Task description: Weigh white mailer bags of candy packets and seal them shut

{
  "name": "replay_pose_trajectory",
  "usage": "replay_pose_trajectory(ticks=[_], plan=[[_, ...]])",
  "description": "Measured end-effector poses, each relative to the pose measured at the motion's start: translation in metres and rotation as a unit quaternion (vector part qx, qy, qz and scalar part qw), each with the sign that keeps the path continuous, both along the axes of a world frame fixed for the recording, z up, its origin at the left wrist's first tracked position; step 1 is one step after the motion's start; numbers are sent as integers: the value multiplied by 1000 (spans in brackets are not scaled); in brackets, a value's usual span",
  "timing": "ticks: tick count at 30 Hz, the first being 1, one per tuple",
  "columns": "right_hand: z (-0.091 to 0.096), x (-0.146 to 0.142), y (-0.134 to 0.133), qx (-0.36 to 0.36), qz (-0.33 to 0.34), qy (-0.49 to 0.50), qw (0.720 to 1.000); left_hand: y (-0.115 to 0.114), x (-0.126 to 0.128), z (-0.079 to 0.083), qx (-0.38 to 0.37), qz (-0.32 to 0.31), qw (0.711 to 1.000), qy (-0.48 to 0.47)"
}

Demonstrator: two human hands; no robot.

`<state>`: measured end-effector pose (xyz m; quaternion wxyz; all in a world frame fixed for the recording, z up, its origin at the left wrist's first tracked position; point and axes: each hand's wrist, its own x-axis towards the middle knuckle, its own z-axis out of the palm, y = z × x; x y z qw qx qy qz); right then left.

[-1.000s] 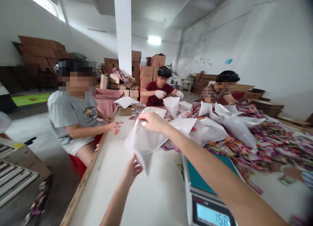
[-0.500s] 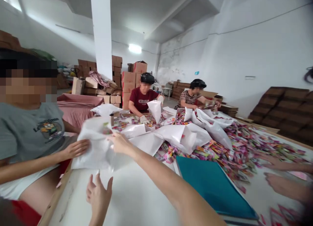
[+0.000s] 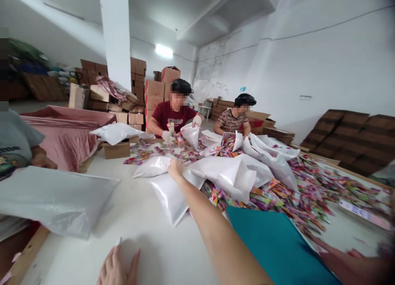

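Observation:
My right hand [image 3: 175,169] reaches forward with its fingers closed at the edge of a white plastic bag [image 3: 173,196]. A second white bag [image 3: 152,166] touches it on the left; which of the two edges sits in the fingers is partly hidden. Close to me, my left hand [image 3: 119,263] is low over the white table [image 3: 129,211], fingers spread, holding nothing. A full white bag [image 3: 58,198] lies on the left by a person in a grey shirt [image 3: 18,141].
More white bags [image 3: 222,174] lie on a heap of small colourful packets [image 3: 311,190]. A teal folder-like sheet [image 3: 271,235] is at the right front. Across the table, a gloved person [image 3: 174,116] fills a bag beside another person [image 3: 236,118]. Someone's hand [image 3: 342,256] shows at right.
My right hand has let go of the bag now at far left and moved right to another bag. My left hand has lowered. The view has turned right.

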<state>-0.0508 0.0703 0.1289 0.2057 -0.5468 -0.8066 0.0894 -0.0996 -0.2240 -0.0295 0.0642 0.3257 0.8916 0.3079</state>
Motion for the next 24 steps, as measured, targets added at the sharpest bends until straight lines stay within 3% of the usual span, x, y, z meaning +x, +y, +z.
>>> replay_pose_trajectory(ticks=[2,5,8,9,11,13,14,18,21,24], plan=[[18,-5,1,20,30,10,999,-2,0,6,10,1,1000,-19],[60,2,0,57,59,26,996,-3,-4,16,39,-3,997,-72],[111,18,-8,101,89,43,990,5,-11,32,125,30,968,-214],[127,24,-13,114,101,46,987,10,-12,40,171,50,942,-285],[155,36,-28,142,145,58,978,19,-8,58,267,72,846,-455],[177,50,-49,165,216,79,959,24,3,78,315,47,741,-591],[185,59,-60,169,251,91,949,24,11,86,316,25,705,-635],[196,109,-112,134,308,111,936,11,50,98,281,-41,634,-719],[188,157,-145,113,313,104,937,-1,74,86,272,-47,601,-750],[175,207,-171,82,277,108,951,-8,96,65,248,-55,586,-769]])
